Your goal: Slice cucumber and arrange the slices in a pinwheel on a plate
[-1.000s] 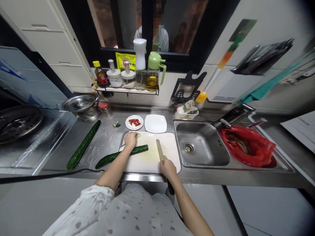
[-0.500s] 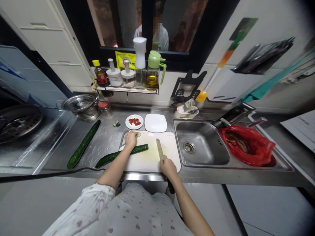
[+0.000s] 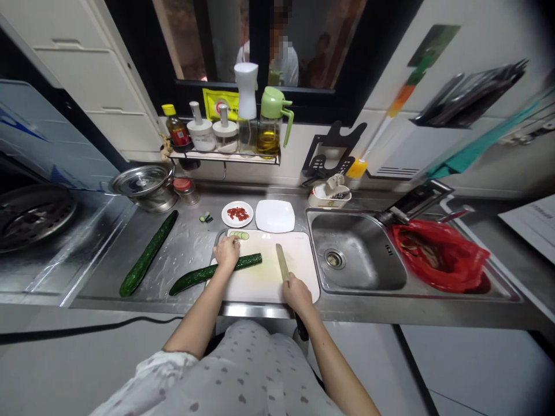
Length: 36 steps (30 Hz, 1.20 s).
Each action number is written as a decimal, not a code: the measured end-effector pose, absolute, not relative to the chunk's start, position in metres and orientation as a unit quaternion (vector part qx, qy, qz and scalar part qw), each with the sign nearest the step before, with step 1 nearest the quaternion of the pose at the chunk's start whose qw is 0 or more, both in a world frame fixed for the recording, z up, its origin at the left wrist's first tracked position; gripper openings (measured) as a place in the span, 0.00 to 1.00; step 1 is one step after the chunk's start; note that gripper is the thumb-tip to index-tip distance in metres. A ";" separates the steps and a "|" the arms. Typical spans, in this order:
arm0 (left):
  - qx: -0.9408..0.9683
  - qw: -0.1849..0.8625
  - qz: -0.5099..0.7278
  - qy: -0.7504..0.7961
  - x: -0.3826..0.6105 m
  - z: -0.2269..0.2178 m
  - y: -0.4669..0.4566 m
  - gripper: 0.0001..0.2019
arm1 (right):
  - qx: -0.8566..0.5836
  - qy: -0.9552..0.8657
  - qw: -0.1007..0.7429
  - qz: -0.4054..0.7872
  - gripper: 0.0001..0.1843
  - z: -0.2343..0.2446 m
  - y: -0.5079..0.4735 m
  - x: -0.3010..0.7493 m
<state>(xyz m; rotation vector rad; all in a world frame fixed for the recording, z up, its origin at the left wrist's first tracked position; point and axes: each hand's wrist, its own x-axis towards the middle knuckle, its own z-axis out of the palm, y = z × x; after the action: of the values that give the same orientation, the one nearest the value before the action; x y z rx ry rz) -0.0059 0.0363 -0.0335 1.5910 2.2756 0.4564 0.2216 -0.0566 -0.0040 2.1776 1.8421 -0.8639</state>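
Note:
My right hand [image 3: 298,293] is wrapped round a kitchen knife [image 3: 281,260], its blade lying over the white cutting board [image 3: 269,289] and pointing away from me. At the board's far left corner are several thin cucumber slices [image 3: 241,235]. My left hand [image 3: 227,253] is just on the near side of them, fingers loosely bent and apart, with nothing seen in it. Under that wrist passes a cut cucumber [image 3: 248,261], its flat end on the board and its other end out over the counter. Farther left lies a whole cucumber [image 3: 150,254].
Behind the board stand a plate of chopped red pieces [image 3: 237,223] and a white square plate [image 3: 274,216]. Small cucumber scraps [image 3: 206,218] lie left of them. To the right is a sink [image 3: 359,271] with a red plastic bag [image 3: 463,266]. A lidded pot [image 3: 143,185] stands back left.
My left hand has drawn back a little toward me and left, away from the cucumber slices, so more of them show. The right hand and the knife have stayed nearly still.

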 end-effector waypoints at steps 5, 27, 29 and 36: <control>0.591 0.165 0.169 0.771 -0.007 -0.030 0.011 0.13 | 0.728 0.617 0.080 -0.289 0.16 -0.002 -0.056 0.220; 0.761 0.154 0.195 0.599 0.018 -0.035 -0.018 0.14 | 0.730 0.625 0.070 -0.269 0.16 0.001 -0.060 0.216; 0.765 0.153 0.197 0.594 0.019 -0.038 -0.015 0.13 | 0.726 0.632 0.054 -0.267 0.17 0.003 -0.060 0.213; 0.771 0.141 0.199 0.589 0.018 -0.048 -0.013 0.15 | 0.703 0.658 0.015 -0.271 0.17 0.014 -0.057 0.194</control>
<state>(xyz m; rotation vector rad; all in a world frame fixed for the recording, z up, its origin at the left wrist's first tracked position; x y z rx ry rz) 0.0175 -0.0131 -0.0479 2.2262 1.6997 0.5736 0.1936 -0.0574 0.0145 2.1871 2.0479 -0.8427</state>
